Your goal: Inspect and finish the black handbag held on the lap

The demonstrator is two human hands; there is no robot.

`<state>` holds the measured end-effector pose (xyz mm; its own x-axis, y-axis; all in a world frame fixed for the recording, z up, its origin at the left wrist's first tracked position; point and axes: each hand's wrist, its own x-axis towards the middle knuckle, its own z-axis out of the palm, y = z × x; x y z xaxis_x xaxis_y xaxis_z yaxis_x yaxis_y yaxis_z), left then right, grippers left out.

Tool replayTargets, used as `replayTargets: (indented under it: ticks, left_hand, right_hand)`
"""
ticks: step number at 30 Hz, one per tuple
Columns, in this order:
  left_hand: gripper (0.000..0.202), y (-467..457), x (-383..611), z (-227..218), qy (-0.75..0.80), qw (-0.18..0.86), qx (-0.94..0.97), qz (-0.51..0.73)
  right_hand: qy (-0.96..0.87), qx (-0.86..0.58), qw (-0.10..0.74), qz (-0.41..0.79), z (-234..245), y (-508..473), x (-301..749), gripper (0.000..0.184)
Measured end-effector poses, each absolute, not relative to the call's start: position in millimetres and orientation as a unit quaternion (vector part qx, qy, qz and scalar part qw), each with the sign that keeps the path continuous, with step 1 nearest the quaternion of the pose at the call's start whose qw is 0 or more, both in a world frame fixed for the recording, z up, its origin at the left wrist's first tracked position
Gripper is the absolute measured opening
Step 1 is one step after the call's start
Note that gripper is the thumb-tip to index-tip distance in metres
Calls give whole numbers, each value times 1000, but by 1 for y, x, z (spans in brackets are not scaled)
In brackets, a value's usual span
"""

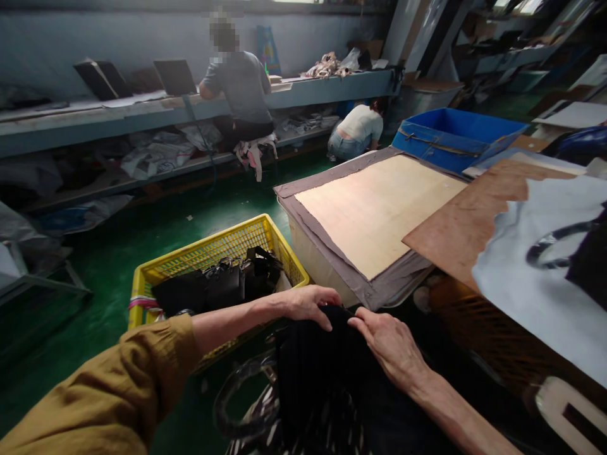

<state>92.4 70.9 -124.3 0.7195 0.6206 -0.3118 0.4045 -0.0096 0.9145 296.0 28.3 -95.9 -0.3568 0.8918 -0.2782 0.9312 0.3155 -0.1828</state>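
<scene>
A black bag is in my lap, its dark fabric upright and its lower part lost in shadow. My left hand is closed over the bag's top edge, thumb on the near side. My right hand pinches the same edge a little further right, its fingertips partly hidden. A dark, glossy curved handle sticks out at the bag's left. Just beyond my left forearm, a yellow plastic basket holds several black bags with metal fittings.
Right of the basket stands a bin topped with a pale board. A blue crate is behind it. A brown board with white sheeting juts in from the right. One person sits at the far workbench; another crouches nearby.
</scene>
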Motion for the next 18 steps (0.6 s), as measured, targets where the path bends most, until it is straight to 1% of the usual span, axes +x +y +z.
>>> replayTargets:
  ticks: [1, 3, 6, 10, 15, 18]
  left_hand:
    - [45, 67, 93, -124, 368, 572, 722, 125]
    - [39, 64, 93, -122, 361, 520, 760, 149]
    - [27, 65, 92, -114, 340, 432, 827, 119]
    - [23, 64, 90, -103, 329, 333, 881, 72]
    - [14, 65, 91, -93, 322, 279, 905, 9]
    - [14, 68, 99, -89, 368, 255, 894, -40]
  right_hand:
    - [805, 568, 64, -161, -98, 29, 296, 22]
    - [802, 570, 65, -168, -99, 30, 295, 22]
    - [802, 569, 62, -170, -97, 32, 293, 22]
    - [801, 573, 66, -158, -96, 32, 289, 22]
    - [801, 572, 69, -162, -93, 32, 284, 21]
    - [803, 570, 70, -161, -90, 34, 279, 20]
